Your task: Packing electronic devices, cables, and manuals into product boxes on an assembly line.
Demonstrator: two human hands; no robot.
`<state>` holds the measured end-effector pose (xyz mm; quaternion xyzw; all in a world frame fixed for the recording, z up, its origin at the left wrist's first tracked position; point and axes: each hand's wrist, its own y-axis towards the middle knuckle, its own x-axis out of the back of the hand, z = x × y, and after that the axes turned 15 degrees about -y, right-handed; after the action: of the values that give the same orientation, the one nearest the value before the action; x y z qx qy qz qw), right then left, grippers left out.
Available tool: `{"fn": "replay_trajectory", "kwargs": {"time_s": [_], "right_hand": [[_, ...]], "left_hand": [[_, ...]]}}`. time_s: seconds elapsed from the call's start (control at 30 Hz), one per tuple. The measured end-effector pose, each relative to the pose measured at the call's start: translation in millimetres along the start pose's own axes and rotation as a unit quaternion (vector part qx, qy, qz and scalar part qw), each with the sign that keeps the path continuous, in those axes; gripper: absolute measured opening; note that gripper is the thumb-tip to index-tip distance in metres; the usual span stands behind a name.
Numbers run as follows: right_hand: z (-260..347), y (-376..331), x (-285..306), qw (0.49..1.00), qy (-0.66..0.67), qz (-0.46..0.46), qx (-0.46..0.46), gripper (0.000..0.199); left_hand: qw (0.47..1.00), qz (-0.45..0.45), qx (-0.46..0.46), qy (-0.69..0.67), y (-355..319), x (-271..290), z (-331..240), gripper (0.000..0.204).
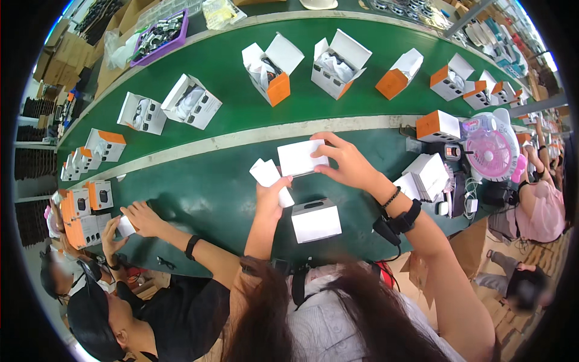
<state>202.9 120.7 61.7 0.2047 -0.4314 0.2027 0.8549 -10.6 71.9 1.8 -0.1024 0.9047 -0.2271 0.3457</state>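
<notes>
My left hand (271, 196) is closed around folded white paper pieces (265, 173), whose ends stick out on both sides of the fingers. To its right, my right hand (345, 160) grips the right end of a white box (297, 155), with fingers over the top and thumb at the near side. The left fingertips come close to the box's lower left edge; whether they touch it I cannot tell. Just below, another white box (316, 222) with dark pictures along its far edge stands on the green table (199, 175).
A co-worker's hands (134, 222) hold a small white piece at the left. Open white-and-orange boxes (274, 69) line the green belt (229, 96) beyond. On the right are a stack of white booklets (427, 176), a pink fan (490, 151), cables and a closed box (438, 126).
</notes>
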Motion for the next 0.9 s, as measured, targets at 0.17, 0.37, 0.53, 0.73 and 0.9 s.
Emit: {"fn": "replay_trajectory", "kwargs": {"time_s": [0.17,0.37,0.53,0.73,0.9], "right_hand": [[-2,6,-1,0.994,0.082,0.034,-0.065,0.026],[-6,4,-10,0.992,0.111,0.029,-0.060,0.026],[-12,4,-11,0.993,0.103,0.028,-0.055,0.028],[-7,10,-3,0.988,0.130,0.043,-0.066,0.029],[-1,14,-1,0.990,0.121,0.047,-0.059,0.029]], "left_hand": [[0.991,-0.043,0.018,-0.128,3,0,0,0.030],[0.996,-0.041,0.054,-0.061,1,8,2,0.024],[0.999,0.001,-0.021,-0.043,-8,2,0,0.023],[0.996,-0.029,-0.082,0.002,-13,-5,-3,0.029],[0.983,-0.135,-0.051,-0.114,-14,-18,11,0.029]]}}
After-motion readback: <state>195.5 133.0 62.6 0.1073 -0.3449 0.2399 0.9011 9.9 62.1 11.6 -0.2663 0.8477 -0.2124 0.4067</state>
